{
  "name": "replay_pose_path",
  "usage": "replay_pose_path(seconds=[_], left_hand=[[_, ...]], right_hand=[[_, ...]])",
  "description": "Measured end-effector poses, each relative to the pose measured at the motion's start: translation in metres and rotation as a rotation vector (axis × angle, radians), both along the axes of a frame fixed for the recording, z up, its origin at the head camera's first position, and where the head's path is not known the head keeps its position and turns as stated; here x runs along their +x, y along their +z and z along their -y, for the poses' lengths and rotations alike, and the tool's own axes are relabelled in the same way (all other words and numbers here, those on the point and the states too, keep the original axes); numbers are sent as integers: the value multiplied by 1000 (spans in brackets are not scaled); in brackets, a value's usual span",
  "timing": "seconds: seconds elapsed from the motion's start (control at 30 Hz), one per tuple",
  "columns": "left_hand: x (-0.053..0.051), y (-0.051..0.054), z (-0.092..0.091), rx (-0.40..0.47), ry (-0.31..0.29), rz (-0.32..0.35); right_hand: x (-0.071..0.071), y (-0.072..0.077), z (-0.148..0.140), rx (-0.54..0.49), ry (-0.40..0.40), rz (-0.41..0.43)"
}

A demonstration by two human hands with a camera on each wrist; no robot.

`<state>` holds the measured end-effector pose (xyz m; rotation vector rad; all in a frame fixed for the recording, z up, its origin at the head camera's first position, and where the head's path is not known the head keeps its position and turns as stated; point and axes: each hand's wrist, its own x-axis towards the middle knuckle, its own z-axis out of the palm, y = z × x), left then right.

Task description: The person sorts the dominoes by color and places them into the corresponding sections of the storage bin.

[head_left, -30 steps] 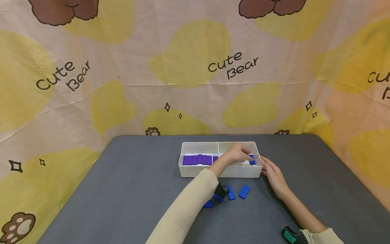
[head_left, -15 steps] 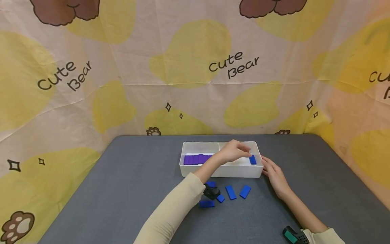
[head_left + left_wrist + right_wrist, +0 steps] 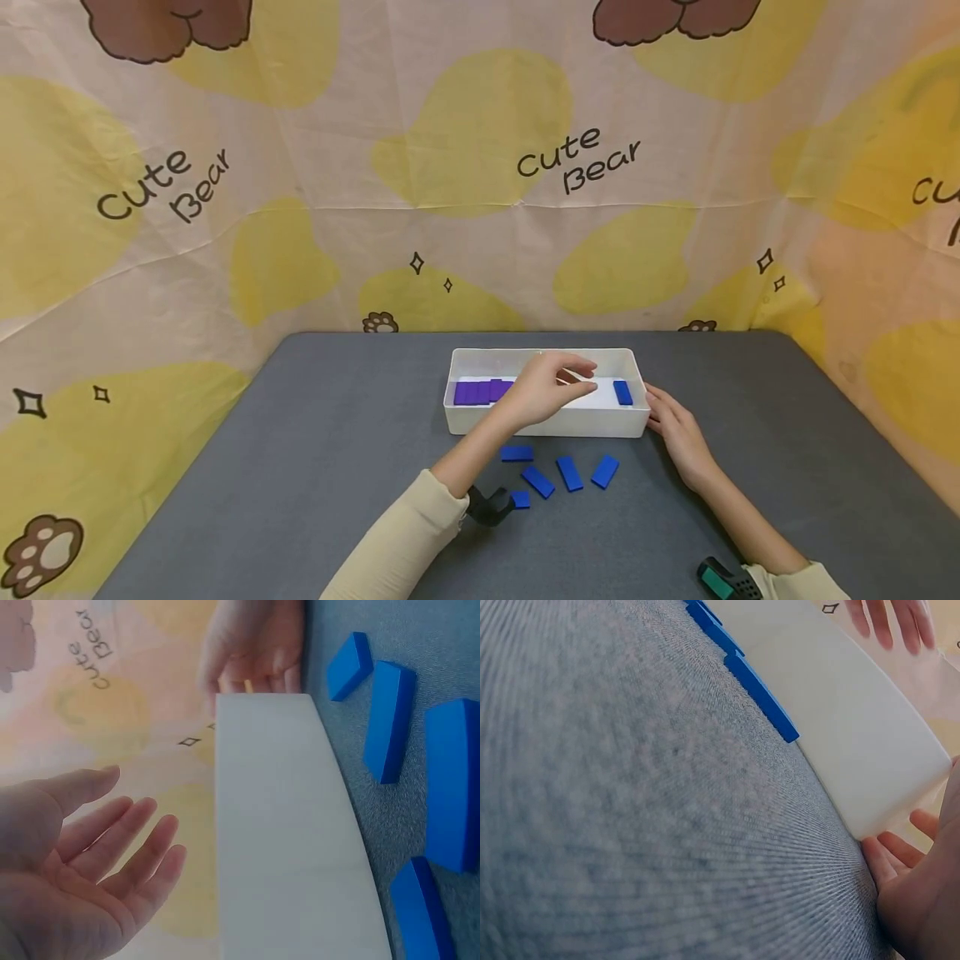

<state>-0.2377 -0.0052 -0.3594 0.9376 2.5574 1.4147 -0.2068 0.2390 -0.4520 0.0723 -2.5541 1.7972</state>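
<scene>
I read "Cute Bear" on the cloth [image 3: 450, 167] behind the grey table [image 3: 360, 417]. I see the left hand [image 3: 543, 387] above the white box [image 3: 585, 423], thumb and fingers parted, holding nothing; the right hand [image 3: 681, 440] touches the box's right end with loosely extended fingers, gripping nothing. One blue tile [image 3: 623, 392] lies inside near that end, purple tiles [image 3: 477, 392] at the left, five blue tiles [image 3: 569, 473] in front.

High and furthest back, the head camera peers forward and down over the grey table [image 3: 360, 467]; in close, the left wrist view (tipped clean onto its side!) faces the white box's [image 3: 577, 425] front, the right wrist view skims low and aslant, and both catch that front and blue pieces [image 3: 390, 720].
</scene>
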Motion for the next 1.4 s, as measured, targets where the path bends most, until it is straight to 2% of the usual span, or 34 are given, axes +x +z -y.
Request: replay_pose_path(seconds=[0.23,0.47,0.6,0.8,0.97,1.2,1.4], left_hand=[[14,3,20,53,18,-12],[25,-2,43,70,19,-41],[31,-4,53,56,12,-53],[38,-14,62,-16,0,0],[40,-22,71,-47,-47,35],[36,-35,84,-119,-162,69],[33,-45,90,-135,-242,153]], right_hand=[[-1,-1,0,-7,-8,5],[0,-2,1,-15,-14,-2],[1,-2,1,-29,-13,-6],[1,-1,1,-29,-15,-6],[0,-1,1,-35,-15,-9],[1,0,3,-9,-22,2],[1,0,2,-5,-19,-3]])
